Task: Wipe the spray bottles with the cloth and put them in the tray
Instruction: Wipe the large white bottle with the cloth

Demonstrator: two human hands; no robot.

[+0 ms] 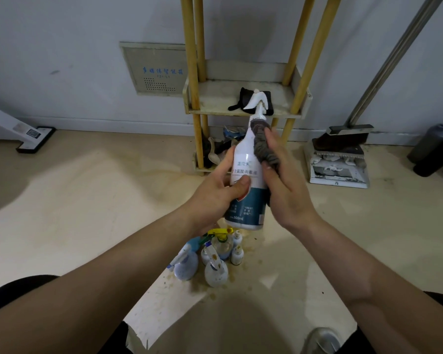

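A white and teal spray bottle (246, 200) with a white trigger head is held up at the centre, tilted slightly right. My left hand (215, 192) grips its body from the left, thumb across the label. My right hand (284, 185) presses a grey cloth (262, 146) against the bottle's neck and right shoulder. Several dirty spray bottles (212, 256) stand clustered on the floor below. The shelf tray (243, 112) of a yellow-legged rack is behind the bottle, with a black cloth lying on it.
A dustpan and broom (339, 159) stand at the right by the wall, with a dark bin (435, 152) beyond. A flat mop head (36, 139) lies at the left. The floor is stained and splattered around the bottles. My shoe (322, 341) shows at the bottom.
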